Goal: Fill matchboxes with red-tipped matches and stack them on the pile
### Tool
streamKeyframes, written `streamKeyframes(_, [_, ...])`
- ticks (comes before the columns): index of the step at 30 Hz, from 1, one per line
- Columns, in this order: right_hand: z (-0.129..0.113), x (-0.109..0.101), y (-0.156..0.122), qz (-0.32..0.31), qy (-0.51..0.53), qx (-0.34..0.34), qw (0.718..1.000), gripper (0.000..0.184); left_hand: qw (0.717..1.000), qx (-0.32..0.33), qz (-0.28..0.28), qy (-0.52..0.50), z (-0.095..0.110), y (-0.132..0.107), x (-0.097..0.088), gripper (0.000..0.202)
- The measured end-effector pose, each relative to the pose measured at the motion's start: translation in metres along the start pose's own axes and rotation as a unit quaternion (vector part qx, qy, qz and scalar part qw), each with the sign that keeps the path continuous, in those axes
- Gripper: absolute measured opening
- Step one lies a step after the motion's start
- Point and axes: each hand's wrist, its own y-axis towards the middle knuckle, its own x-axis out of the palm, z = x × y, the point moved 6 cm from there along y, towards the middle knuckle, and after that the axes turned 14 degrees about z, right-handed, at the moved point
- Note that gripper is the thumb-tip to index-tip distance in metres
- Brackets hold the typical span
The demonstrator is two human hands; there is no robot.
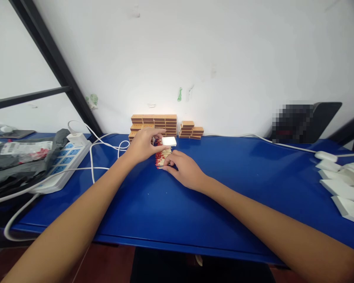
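Between the fingers and thumb of my left hand [145, 144] is a small white matchbox tray [169, 141], held above a pile of red-tipped matches [162, 156]. My right hand [186, 169] is at the right side of that pile, its fingers curled and pinched at the matches' plain ends. Whether a match is between those fingertips is too small to make out. Behind my left hand, matchboxes [157, 119] stand stacked in rows against the wall, partly hidden by the hand. A smaller stack of matchboxes [187, 129] sits to their right.
A white power strip [72, 163] and grey plastic packages [17, 157] lie at the left, with white cables running over the blue table [224, 196]. White open boxes [342, 184] are at the right edge. A black object [321, 120] leans against the wall at the back right.
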Motion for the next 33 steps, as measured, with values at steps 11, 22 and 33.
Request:
streamKeyframes(11, [-0.004,-0.005,-0.004,-0.050,-0.028,-0.013,0.998,0.014,0.999,0.024,-0.028,0.038,0.001,0.000,0.000,0.054])
streamKeyframes(22, [0.017,-0.054,0.009,0.122,-0.087,-0.001,0.989,0.009,0.996,0.053,-0.037,-0.055,0.023,-0.007,0.009,0.064])
streamKeyframes(33, [0.009,-0.046,0.007,0.115,-0.043,0.001,0.992,0.010,0.997,0.064,-0.026,0.023,0.018,-0.001,0.003,0.059])
